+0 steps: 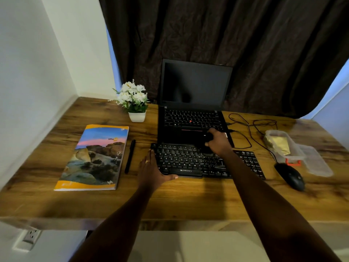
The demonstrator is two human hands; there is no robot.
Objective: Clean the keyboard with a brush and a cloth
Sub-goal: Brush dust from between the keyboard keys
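- Your left hand (151,171) braces the left end of the keyboard (188,163): the fingers lie fairly straight along its left edge and the thumb runs along its front edge.
- Your right hand (217,141) is curled around a dark, blurred object that I take to be the brush (207,138). It is held over the keyboard's far edge, right of the middle, where it meets the laptop (192,118).
- The two hands are well apart, one at each side of the main key block.
- The keyboard lies flat on the desk (188,197), just in front of the open laptop and touching or nearly touching its front edge.
- By my reading you are in the brushing stage, working along the top rows. I cannot tell how many rows are done, since no dust or crumbs show at this sharpness.
- Wiping looks not yet begun: neither hand holds a cloth. The yellowish fold (279,145) inside the clear container (294,156) at the right may be it, but I cannot be sure.
- Left to do, as I judge it: finish brushing, then wipe the keys.
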